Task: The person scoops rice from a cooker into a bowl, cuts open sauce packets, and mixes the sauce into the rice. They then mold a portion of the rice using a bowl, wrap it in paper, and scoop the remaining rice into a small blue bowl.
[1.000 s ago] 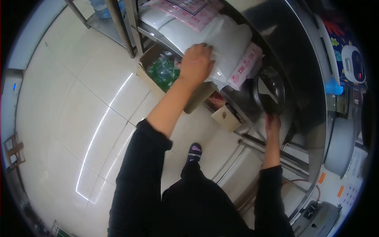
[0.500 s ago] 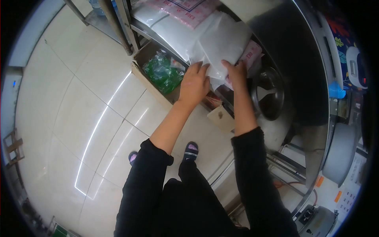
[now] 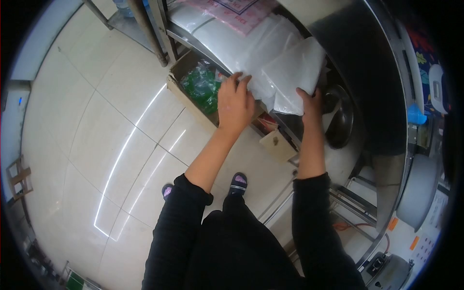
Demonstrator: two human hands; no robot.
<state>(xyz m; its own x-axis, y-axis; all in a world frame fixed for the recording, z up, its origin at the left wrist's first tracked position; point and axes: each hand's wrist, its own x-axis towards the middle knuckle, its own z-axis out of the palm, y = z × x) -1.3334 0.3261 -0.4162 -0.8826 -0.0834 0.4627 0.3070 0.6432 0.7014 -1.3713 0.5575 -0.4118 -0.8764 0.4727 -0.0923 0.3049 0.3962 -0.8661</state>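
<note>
My right hand point(image 3: 311, 105) grips the near corner of a folded white plastic bag point(image 3: 296, 72), thumb on top and the fingers mostly hidden beneath. This bag lies tilted over a larger pile of clear-white plastic bags point(image 3: 227, 41) on a metal shelf. Left of it, my left hand point(image 3: 235, 106) is at the pile's near edge with its fingers apart, holding nothing visible. Just beyond that hand, green items in clear plastic wrap point(image 3: 200, 89) fill a cardboard box point(image 3: 191, 104) below the shelf.
A pink printed rice bag point(image 3: 237, 12) lies atop the pile. To the right are a shiny metal bowl point(image 3: 340, 121) and a dark steel counter side point(image 3: 382, 96). A grey pot point(image 3: 416, 191) stands further right. My sandalled feet are on the tiled floor point(image 3: 130, 169).
My right hand has moved right with the folded white bag, pulling it across the pile and covering the pink-printed piece there. The left hand has come away from that bag.
</note>
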